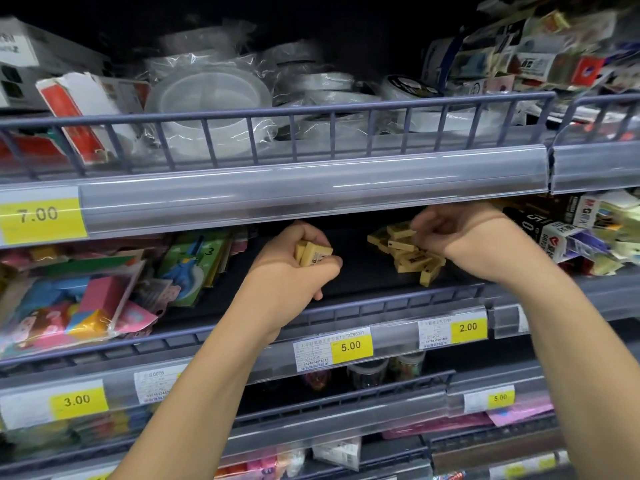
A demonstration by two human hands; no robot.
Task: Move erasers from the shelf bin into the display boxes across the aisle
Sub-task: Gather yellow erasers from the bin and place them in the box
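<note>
A loose pile of small tan erasers [410, 256] lies on the dark floor of the middle shelf [360, 271]. My left hand [294, 268] is inside the shelf, left of the pile, and grips a stack of the same erasers [313, 253]. My right hand [453, 233] reaches in under the upper shelf rail and its curled fingers pinch erasers at the top right of the pile. The far side of the pile is hidden by that hand.
A grey wire rail with yellow price tags [351, 346] fronts the shelf. Colourful packets [79, 299] crowd the left end, boxed goods [581, 230] the right. The upper shelf rail [311, 188] overhangs my hands. More shelves lie below.
</note>
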